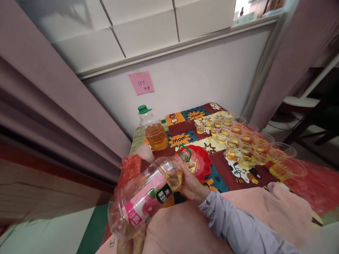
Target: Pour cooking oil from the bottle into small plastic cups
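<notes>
A large clear juice bottle (144, 201) with a pink label lies tilted in front of me, its neck with a green ring handle (184, 153) pointing up and right. My right hand (192, 183) is wrapped round the neck end. From below, my left hand (132, 243) holds the wide base, its fingers partly hidden. Some amber liquid sits near the bottle's shoulder. Beyond the mouth, a clear plastic cup (191, 157) stands on a red scalloped plate (205, 160); the handle partly covers it.
Several cups of yellow liquid (247, 155) fill the table's right side. A second bottle (156, 135) with a green cap stands at the back left, near stacked cups (145, 152). Red plastic bags (131, 165) (315, 183) lie at both sides. Behind is a wall with a pink note (141, 83).
</notes>
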`<state>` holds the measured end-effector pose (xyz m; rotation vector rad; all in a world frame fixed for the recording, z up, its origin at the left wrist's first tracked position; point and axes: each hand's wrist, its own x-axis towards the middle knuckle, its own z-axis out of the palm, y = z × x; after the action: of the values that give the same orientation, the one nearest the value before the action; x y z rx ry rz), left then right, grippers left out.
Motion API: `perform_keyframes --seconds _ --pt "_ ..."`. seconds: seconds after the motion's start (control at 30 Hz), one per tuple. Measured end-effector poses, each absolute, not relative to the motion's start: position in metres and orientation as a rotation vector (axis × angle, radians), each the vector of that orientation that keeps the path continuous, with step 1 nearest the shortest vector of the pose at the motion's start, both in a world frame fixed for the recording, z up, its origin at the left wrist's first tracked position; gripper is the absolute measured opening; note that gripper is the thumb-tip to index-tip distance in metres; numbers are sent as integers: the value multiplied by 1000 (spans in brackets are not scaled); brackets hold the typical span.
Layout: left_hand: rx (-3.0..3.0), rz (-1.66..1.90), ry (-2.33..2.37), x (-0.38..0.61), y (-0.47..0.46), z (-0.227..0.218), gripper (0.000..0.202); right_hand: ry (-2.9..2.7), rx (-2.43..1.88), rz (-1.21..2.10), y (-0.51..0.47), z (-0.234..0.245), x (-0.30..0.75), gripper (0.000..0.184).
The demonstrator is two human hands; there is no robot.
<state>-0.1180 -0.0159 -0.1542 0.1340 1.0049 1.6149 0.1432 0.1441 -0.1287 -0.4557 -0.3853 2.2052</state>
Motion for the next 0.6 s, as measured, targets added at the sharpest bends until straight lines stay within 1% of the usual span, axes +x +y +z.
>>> perform_keyframes --seconds 0.17,0.33,0.47,0.53,0.6 --pt "158 1648 976 -116 -15 -157 60 -388 -470 2198 145 -129 143 65" --pt "181 1713 1052 -96 -11 -152 69 -421 -450 2205 144 -127 142 68" --pt "208 1702 1059 -96 -14 -142 71 -403 -468 2200 144 -125 143 65" --pt "209 1694 1048 -102 -15 -143 70 -404 -491 2210 144 -125 144 63" --pt "181 1664 1019 -109 -15 -152 62 -407 -497 2215 144 -124 144 63"
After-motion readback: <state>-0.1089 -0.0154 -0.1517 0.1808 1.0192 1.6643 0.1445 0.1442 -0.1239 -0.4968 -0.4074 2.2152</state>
